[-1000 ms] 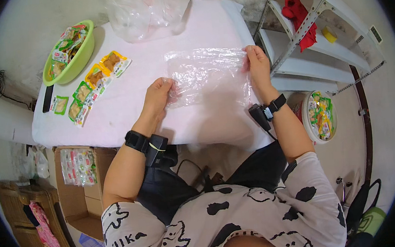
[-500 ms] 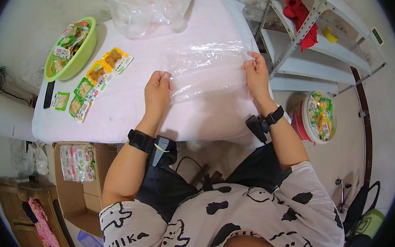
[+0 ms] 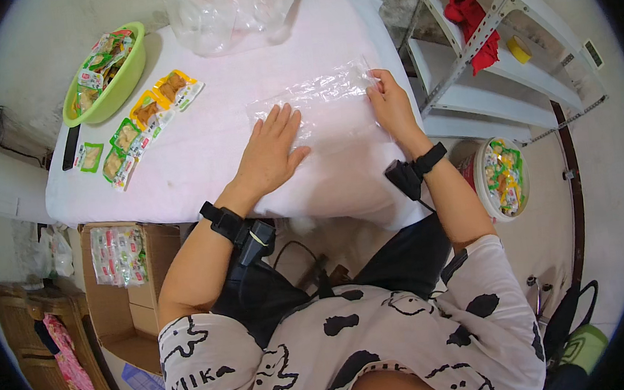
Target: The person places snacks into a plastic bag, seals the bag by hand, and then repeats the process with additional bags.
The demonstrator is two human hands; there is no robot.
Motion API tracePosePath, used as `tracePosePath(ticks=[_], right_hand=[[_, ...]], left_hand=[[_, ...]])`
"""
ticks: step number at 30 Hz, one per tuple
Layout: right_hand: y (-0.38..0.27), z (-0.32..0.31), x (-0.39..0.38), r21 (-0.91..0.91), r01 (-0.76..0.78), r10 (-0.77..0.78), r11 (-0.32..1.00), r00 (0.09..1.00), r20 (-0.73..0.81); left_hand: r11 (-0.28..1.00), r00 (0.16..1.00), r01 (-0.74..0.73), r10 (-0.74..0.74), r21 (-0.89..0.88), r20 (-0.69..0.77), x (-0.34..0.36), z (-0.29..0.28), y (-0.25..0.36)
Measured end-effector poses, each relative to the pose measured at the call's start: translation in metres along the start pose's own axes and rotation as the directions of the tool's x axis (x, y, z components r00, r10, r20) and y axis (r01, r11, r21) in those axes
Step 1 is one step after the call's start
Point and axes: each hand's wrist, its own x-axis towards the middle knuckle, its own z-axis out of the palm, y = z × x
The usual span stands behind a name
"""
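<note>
Left hand (image 3: 270,153) flat on clear plastic bag (image 3: 334,104), thumb apart; right hand (image 3: 394,108) pinches edge. Uneven pull may wrinkle it.

From where I stand, both bent arms reach forward from the person's body, the left forearm (image 3: 192,274) slanting inward to the right and the right forearm (image 3: 457,198) slanting inward to the left. The left hand (image 3: 270,153) is spread flat, palm down, its fingers (image 3: 277,121) straight and pointing away, its thumb held out toward the other side. Well apart from it, the right hand (image 3: 393,106) curls, thumb and forefinger drawn together in a pinch.
</note>
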Motion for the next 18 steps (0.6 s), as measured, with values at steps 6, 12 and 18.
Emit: tracePosePath(ticks=[6, 12, 18], right_hand=[[-0.013, -0.011, 0.005, -0.418, 0.121, -0.087, 0.9, 0.991, 0.1], [-0.061, 0.036, -0.07, -0.335, 0.661, -0.498, 0.672, 0.738, 0.456], [-0.05, 0.024, -0.101, -0.431, 0.581, -0.321, 0.691, 0.78, 0.537]], left_hand=[[0.997, 0.999, 0.0, -0.004, 0.074, 0.054, -0.004, 0.009, -0.004], [0.995, 0.995, 0.041, -0.048, 0.093, 0.083, -0.004, 0.008, -0.001], [0.992, 0.995, 0.047, -0.057, 0.121, 0.08, -0.004, 0.01, -0.001]])
